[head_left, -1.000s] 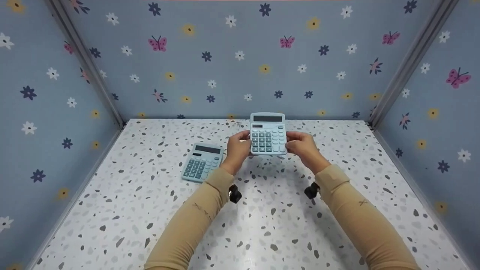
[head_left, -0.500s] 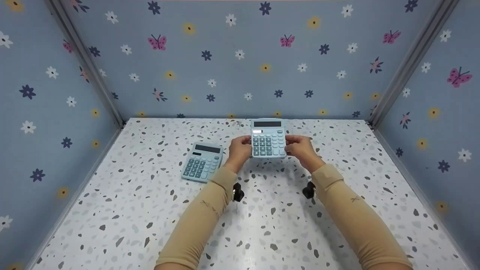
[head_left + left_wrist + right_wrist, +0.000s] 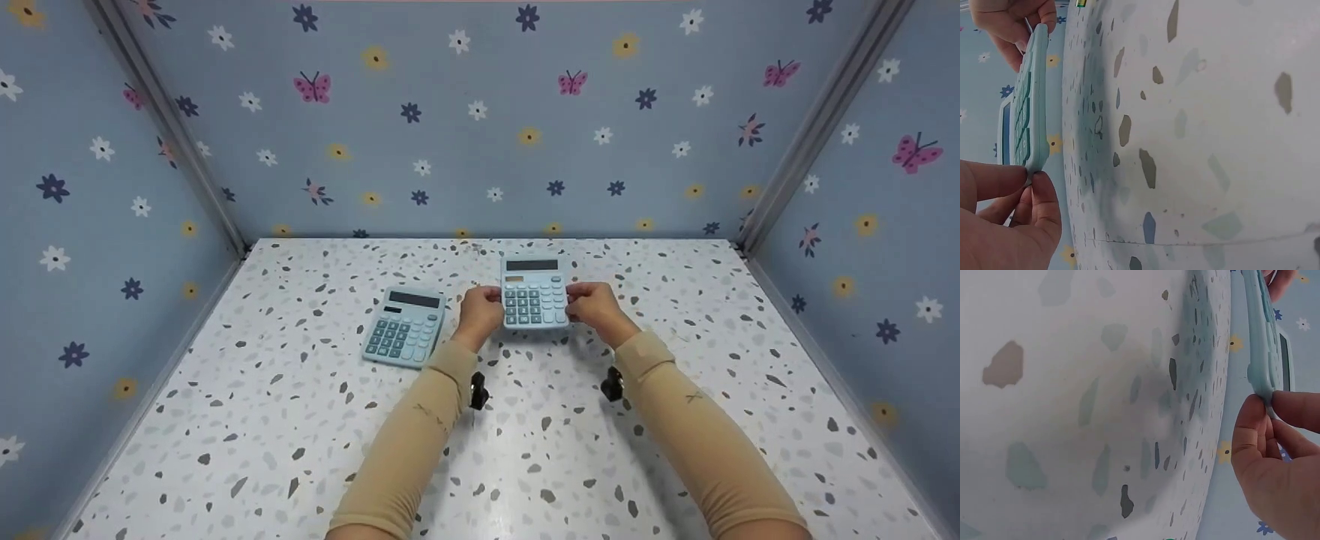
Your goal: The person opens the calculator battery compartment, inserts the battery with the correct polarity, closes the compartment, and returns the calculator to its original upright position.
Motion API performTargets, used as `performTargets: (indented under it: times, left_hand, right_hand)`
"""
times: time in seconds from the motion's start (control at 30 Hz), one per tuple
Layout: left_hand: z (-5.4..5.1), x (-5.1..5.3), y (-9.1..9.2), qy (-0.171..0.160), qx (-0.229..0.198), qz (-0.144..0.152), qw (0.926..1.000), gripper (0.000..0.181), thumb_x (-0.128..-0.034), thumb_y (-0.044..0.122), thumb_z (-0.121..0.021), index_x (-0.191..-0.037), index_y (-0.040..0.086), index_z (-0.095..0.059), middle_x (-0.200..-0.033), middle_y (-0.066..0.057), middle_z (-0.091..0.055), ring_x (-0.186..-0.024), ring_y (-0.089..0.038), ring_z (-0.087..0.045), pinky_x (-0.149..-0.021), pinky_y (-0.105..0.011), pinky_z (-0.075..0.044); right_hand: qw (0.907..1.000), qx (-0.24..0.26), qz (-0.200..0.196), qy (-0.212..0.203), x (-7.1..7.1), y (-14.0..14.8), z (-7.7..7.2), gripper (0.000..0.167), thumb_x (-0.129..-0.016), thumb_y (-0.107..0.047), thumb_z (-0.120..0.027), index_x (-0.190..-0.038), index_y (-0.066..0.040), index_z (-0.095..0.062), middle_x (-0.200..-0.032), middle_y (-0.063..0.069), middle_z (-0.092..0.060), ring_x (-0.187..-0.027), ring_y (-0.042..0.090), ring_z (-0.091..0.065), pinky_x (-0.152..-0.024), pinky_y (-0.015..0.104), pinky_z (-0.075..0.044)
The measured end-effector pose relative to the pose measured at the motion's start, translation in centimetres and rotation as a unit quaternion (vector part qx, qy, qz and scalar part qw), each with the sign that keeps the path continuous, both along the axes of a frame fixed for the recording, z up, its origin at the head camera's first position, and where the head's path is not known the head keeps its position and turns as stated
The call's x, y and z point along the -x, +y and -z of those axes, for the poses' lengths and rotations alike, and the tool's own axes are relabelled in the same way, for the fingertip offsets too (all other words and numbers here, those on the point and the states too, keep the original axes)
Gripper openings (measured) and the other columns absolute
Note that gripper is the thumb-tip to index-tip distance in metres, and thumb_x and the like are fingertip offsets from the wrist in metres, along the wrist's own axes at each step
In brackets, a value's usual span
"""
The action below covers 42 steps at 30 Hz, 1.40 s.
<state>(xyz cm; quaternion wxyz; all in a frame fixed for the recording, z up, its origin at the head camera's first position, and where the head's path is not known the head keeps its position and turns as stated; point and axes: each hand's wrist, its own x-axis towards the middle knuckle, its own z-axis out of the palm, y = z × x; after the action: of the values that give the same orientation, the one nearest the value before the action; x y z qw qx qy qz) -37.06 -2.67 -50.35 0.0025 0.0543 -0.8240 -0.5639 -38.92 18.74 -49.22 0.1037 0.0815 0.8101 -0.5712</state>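
A pale blue calculator with grey-blue number keys is held above the table, its screen toward the back wall. My left hand pinches its left edge between thumb and fingers. On the opposite edge my right hand does the same. Both wrist views show a gap between the calculator and the table, and thumb and fingertips meeting at its edges. A second calculator of the same look lies slightly turned on the table, just left of my left hand and untouched.
The white speckled table is bounded by a blue flowered back wall and side walls with metal corner posts. Black wrist devices hang under both sleeves. A small green and yellow item shows at the left wrist view's top edge.
Both hands have lowered the held calculator and brought it nearer to me, with a slight shift left. The calculator on the table has stayed in place.
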Motion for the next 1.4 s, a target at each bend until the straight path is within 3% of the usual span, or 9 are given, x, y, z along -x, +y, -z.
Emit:
performTargets:
  times: [0.27,0.5,0.67,0.9,1.1,1.4]
  left_hand:
    - [1.0,0.1,-0.2,-0.015,0.027,0.013,0.9994,0.039,-0.1019,-0.006,-0.052,-0.137,-0.006,-0.070,-0.129,-0.019,-0.074,-0.125,-0.029,-0.067,-0.111,-0.041,-0.056]
    - [1.4,-0.1,-0.2,-0.032,0.031,0.010,0.9990,0.035,-0.1030,-0.003,-0.054,-0.133,-0.005,-0.072,-0.126,-0.018,-0.075,-0.120,-0.027,-0.068,-0.109,-0.041,-0.057]
    - [1.5,-0.1,-0.2,-0.023,0.040,0.012,0.9989,0.036,-0.1023,-0.003,-0.053,-0.132,-0.006,-0.073,-0.125,-0.019,-0.076,-0.119,-0.028,-0.069,-0.108,-0.041,-0.057]
    - [1.9,0.1,-0.2,-0.031,0.050,0.026,0.9979,0.034,-0.1031,-0.002,-0.054,-0.131,-0.007,-0.073,-0.128,-0.020,-0.075,-0.122,-0.031,-0.069,-0.108,-0.043,-0.059]
    - [2.2,0.3,-0.2,-0.033,0.059,0.026,0.9974,0.034,-0.1023,-0.003,-0.054,-0.129,-0.006,-0.075,-0.129,-0.020,-0.075,-0.122,-0.031,-0.068,-0.110,-0.045,-0.058]
    - [1.5,0.0,-0.5,-0.031,0.041,0.023,0.9984,0.042,-0.1028,-0.001,-0.050,-0.142,-0.005,-0.067,-0.134,-0.022,-0.072,-0.126,-0.033,-0.068,-0.108,-0.045,-0.059]
  right_hand:
    - [0.9985,-0.046,0.003,-0.030,0.4,-0.2,0.7,0.052,-0.101,0.010,-0.059,-0.153,0.004,-0.056,-0.143,0.021,-0.063,-0.122,0.026,-0.063,-0.112,0.042,-0.058]
    - [0.9931,-0.108,-0.021,-0.041,0.6,-0.2,1.3,0.048,-0.101,0.005,-0.062,-0.150,0.005,-0.059,-0.142,0.020,-0.065,-0.123,0.026,-0.063,-0.113,0.042,-0.056]
    - [0.9898,-0.133,-0.027,-0.043,0.7,-0.3,1.5,0.046,-0.102,0.002,-0.062,-0.148,0.005,-0.059,-0.142,0.021,-0.066,-0.122,0.027,-0.064,-0.113,0.043,-0.056]
    - [0.9866,-0.146,-0.018,-0.071,0.6,-0.3,1.8,0.045,-0.105,-0.003,-0.060,-0.150,0.002,-0.058,-0.144,0.018,-0.066,-0.118,0.025,-0.067,-0.107,0.042,-0.058]
    - [0.9863,-0.150,-0.023,-0.065,0.6,-0.3,1.9,0.045,-0.105,-0.004,-0.060,-0.150,0.002,-0.058,-0.144,0.019,-0.066,-0.119,0.026,-0.068,-0.106,0.043,-0.059]
    - [0.9910,-0.123,-0.017,-0.051,0.2,-0.1,1.5,0.049,-0.103,-0.005,-0.062,-0.151,0.003,-0.057,-0.146,0.020,-0.064,-0.123,0.027,-0.067,-0.108,0.044,-0.058]
